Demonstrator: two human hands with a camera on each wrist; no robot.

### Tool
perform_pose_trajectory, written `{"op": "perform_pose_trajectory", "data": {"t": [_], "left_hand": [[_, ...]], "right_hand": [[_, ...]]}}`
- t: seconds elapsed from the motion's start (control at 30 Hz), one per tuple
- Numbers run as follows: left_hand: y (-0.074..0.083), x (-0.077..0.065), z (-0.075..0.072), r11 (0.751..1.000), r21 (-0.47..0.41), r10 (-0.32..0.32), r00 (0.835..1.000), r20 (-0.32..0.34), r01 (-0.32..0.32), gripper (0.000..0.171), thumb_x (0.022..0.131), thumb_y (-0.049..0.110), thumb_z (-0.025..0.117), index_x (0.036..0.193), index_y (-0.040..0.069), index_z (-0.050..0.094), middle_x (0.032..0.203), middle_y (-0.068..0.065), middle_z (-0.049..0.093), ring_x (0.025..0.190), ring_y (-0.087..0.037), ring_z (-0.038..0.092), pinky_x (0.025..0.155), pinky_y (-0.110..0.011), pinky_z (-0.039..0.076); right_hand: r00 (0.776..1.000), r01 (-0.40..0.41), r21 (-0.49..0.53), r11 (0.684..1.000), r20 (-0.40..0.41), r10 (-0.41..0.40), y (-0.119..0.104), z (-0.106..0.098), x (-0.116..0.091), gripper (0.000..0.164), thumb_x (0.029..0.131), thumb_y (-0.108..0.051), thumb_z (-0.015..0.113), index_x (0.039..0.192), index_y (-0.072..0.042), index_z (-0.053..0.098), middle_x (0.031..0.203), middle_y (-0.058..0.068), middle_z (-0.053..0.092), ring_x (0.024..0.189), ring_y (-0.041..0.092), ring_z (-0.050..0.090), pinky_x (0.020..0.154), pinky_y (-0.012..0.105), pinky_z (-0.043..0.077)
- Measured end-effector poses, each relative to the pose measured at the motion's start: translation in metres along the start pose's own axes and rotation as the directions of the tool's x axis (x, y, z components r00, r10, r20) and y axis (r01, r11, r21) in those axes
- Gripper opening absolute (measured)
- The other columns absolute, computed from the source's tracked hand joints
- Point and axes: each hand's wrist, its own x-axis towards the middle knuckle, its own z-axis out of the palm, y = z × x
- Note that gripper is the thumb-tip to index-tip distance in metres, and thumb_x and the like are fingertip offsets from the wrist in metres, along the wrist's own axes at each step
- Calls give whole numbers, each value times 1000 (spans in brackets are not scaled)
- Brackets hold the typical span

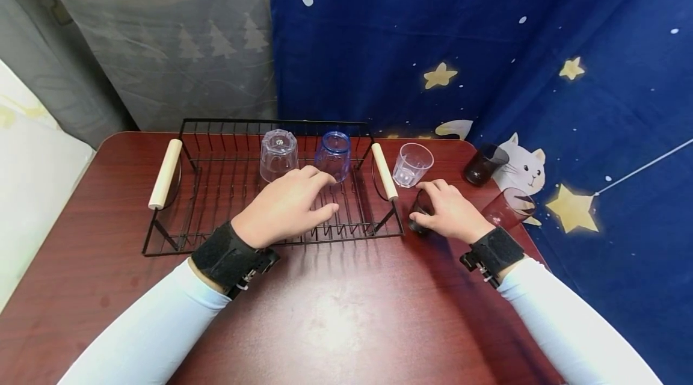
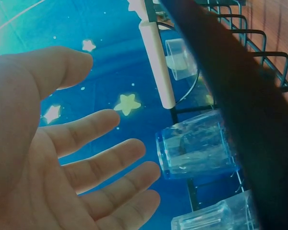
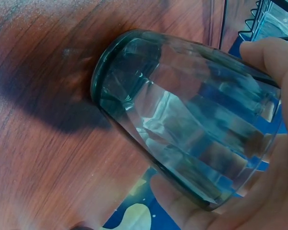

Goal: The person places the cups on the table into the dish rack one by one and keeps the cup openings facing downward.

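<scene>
My right hand point(image 1: 452, 210) grips a dark smoky glass point(image 3: 182, 120) beside the rack's right end, thumb on one side and fingers on the other. Its upper end faces the palm; whether its lower end touches the table cannot be told. Over the wire rack point(image 1: 216, 243) my left hand point(image 1: 287, 201) hovers with nothing in it, fingers relaxed and spread from the thumb. Just past those fingertips a blue-tinted glass point(image 1: 334, 159) stands in the rack, apparently upside down. Left of it is an upturned clear glass point(image 1: 278, 156).
Right of the rack a clear glass point(image 1: 411, 165) stands upright on the table point(image 1: 346, 313). Farther right are another dark glass point(image 1: 482, 165) and a reddish glass point(image 1: 506, 207), near the table's right edge. Wooden handles point(image 1: 384, 171) rise at both rack ends. Curtains point(image 1: 368, 30) hang behind.
</scene>
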Motion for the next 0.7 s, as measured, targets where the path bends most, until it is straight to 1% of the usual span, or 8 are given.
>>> {"op": "perform_pose_trajectory", "data": {"t": [0.2, 0.3, 0.53, 0.7], "left_hand": [[-3, 1, 2, 1000, -3, 0, 1000, -2, 0, 47, 95, 43, 64, 130, 11, 63, 124, -9, 63, 115, -27, 61, 93, -45, 52], [-3, 1, 2, 1000, -3, 4, 1000, -7, -4, 48, 96, 43, 64, 130, 11, 63, 123, -9, 63, 114, -27, 61, 92, -45, 52], [-5, 3, 0, 1000, -7, 5, 1000, -20, -5, 48, 96, 43, 63, 131, 12, 61, 123, -8, 64, 113, -26, 62, 91, -45, 53], [-4, 4, -2, 1000, -15, 1, 1000, -27, -2, 47, 95, 42, 64, 131, 12, 61, 124, -8, 64, 113, -26, 62, 91, -45, 53]], "right_hand": [[1000, 7, -10, 1000, -10, -7, 2, 1, 2, 67, 85, -45, 75, 135, -5, 55, 128, 19, 54, 115, 42, 53, 100, 54, 43], [1000, 11, -19, 1000, -19, -12, 0, -3, 3, 67, 85, -45, 75, 135, -5, 54, 128, 19, 54, 115, 41, 53, 100, 55, 43], [998, 21, -40, 999, -62, -23, -8, -28, 4, 66, 86, -43, 75, 136, -6, 54, 129, 21, 52, 117, 42, 52, 99, 58, 44], [997, 9, -68, 998, -79, -15, -15, -46, 2, 70, 86, -46, 75, 139, -7, 52, 134, 20, 50, 121, 42, 51, 96, 59, 46]]}}
